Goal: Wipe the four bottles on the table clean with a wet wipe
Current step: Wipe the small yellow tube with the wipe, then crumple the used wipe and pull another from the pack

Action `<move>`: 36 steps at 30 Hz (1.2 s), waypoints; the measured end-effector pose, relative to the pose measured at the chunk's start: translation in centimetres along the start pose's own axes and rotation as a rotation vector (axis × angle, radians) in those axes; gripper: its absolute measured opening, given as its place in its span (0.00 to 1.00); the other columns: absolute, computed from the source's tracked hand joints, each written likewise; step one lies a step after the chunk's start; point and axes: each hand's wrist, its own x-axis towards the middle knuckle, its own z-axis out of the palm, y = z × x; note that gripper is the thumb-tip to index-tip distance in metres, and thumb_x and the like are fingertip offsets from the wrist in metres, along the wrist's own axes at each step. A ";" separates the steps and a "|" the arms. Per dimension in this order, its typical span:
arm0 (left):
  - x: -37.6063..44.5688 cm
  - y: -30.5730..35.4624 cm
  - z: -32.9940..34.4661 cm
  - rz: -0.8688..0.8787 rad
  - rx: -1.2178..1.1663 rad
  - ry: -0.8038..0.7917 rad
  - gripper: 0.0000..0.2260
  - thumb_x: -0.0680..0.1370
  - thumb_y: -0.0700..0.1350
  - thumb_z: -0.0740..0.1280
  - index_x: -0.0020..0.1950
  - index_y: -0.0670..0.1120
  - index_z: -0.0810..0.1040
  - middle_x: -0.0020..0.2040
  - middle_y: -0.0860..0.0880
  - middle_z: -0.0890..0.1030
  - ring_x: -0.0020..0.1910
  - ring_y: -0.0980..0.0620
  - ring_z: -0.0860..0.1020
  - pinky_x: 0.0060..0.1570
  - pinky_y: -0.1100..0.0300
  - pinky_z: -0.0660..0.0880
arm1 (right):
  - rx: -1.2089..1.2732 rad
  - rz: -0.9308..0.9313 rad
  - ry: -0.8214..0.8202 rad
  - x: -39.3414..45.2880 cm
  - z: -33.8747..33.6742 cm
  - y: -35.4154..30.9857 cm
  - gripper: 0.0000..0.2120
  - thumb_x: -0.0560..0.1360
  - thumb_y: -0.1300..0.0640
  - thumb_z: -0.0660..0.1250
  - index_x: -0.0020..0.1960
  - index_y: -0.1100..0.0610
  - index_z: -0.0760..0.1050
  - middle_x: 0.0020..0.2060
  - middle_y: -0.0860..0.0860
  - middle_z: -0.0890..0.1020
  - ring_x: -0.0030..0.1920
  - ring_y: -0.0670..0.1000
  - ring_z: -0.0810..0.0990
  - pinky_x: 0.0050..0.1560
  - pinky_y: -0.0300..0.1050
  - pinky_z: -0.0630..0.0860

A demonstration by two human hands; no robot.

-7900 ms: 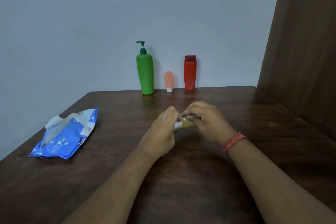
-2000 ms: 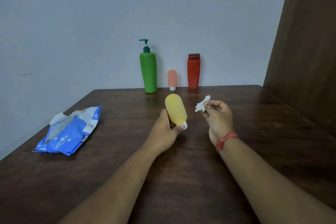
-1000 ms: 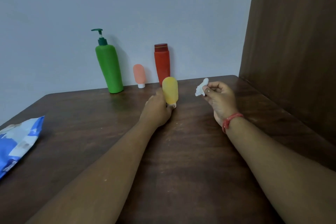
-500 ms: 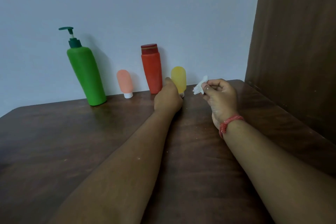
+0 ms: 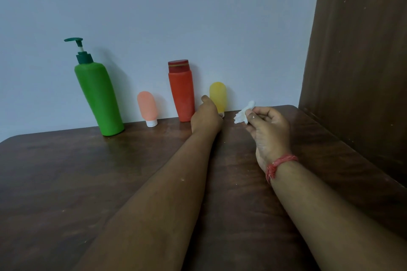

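Yellow, soft, rounded plastic bottle [image 5: 218,97] stands cap-down at the wall, right end of the row beside the red flat-capped bottle [image 5: 181,92]; my left hand [image 5: 206,117] rests at its base, grip hidden. My right hand [image 5: 267,130] pinches the crumpled white wet wipe [image 5: 244,113], ready for another bottle.

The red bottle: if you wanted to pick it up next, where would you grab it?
Probably round the middle of the red bottle, coming from the front. It stands upright against the wall, so the back is shut off, and its tall straight body suits a wrap of fingers better than the narrow cap.
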 end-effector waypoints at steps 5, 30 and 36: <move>0.4 0.1 0.3 0.000 0.021 0.002 0.28 0.79 0.46 0.69 0.72 0.39 0.59 0.53 0.42 0.81 0.52 0.41 0.80 0.42 0.51 0.70 | 0.002 0.012 0.000 0.1 0.1 0.1 0.06 0.75 0.69 0.70 0.42 0.60 0.77 0.41 0.57 0.83 0.47 0.53 0.85 0.51 0.49 0.82; -6.8 -2.2 -4.4 -0.025 -0.299 -0.125 0.17 0.79 0.52 0.69 0.61 0.46 0.70 0.49 0.52 0.78 0.51 0.51 0.78 0.52 0.54 0.75 | -0.126 0.045 -0.090 -2.8 0.2 -1.6 0.05 0.76 0.67 0.69 0.44 0.59 0.78 0.42 0.53 0.85 0.46 0.48 0.84 0.48 0.43 0.81; -14.5 -4.8 -10.1 -0.057 -0.559 -0.202 0.13 0.80 0.53 0.68 0.61 0.48 0.75 0.51 0.54 0.80 0.49 0.56 0.79 0.43 0.66 0.71 | -0.132 0.089 -0.127 -8.0 0.6 -2.8 0.04 0.77 0.68 0.68 0.45 0.61 0.77 0.42 0.53 0.85 0.45 0.49 0.84 0.46 0.43 0.81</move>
